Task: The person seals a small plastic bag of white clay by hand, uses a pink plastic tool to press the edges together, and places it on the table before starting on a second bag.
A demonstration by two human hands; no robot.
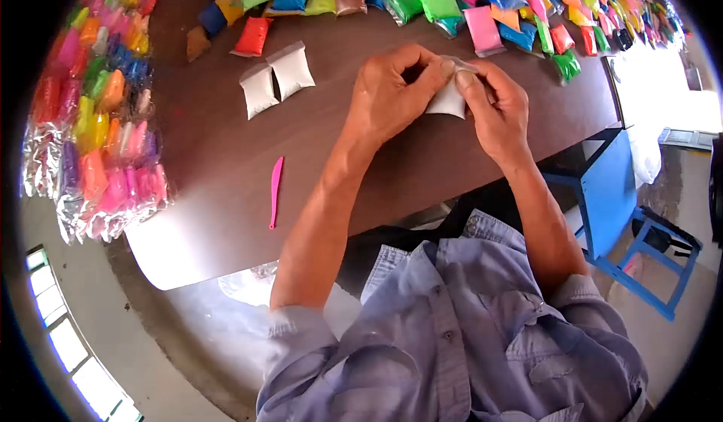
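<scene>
Between both hands is a small white packet, gripped at its top edge and held above the brown table. My left hand pinches the packet's upper left side with thumb and fingers. On the upper right side, my right hand presses its thumb and fingers together on the same packet. Two more white packets lie side by side to the left, one slightly lower than the other. A pink plastic knife lies on the table, left of my left forearm.
Colourful packets, among them a red one and a green one, cover the table's far side. Bundles of bright packets in clear wrap line the left edge. A blue stool stands at the right.
</scene>
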